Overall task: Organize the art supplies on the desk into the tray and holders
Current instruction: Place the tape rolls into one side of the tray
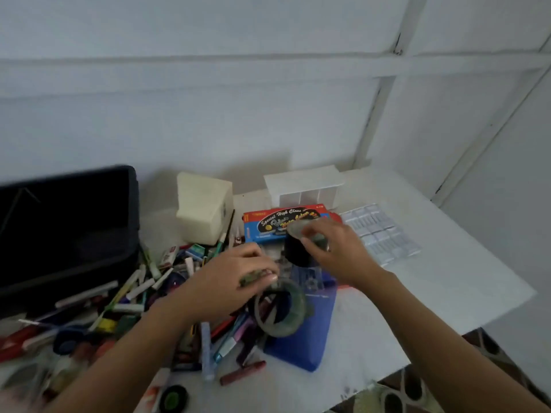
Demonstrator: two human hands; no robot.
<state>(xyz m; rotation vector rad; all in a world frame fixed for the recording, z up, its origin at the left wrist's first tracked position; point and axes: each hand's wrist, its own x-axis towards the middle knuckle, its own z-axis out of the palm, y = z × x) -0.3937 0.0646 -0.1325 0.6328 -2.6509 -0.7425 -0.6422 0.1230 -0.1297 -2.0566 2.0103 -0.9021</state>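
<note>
A heap of art supplies (143, 293), crayons, pens, markers and erasers, covers the left half of the white desk (447, 278). My left hand (238, 275) grips a small greenish object above a large greenish tape roll (286, 311). My right hand (331, 248) holds a second tape roll (301, 228) over a black cup (295, 251). A white compartment holder (307, 186) stands at the back, behind a blue and red watercolour box (268, 225).
A black case (68, 228) stands open at the left. A cream box (202, 207) sits at the back. A clear blister tray (381, 234) lies to the right. A blue box (304, 335) lies under the big tape roll. The desk's edge runs near right.
</note>
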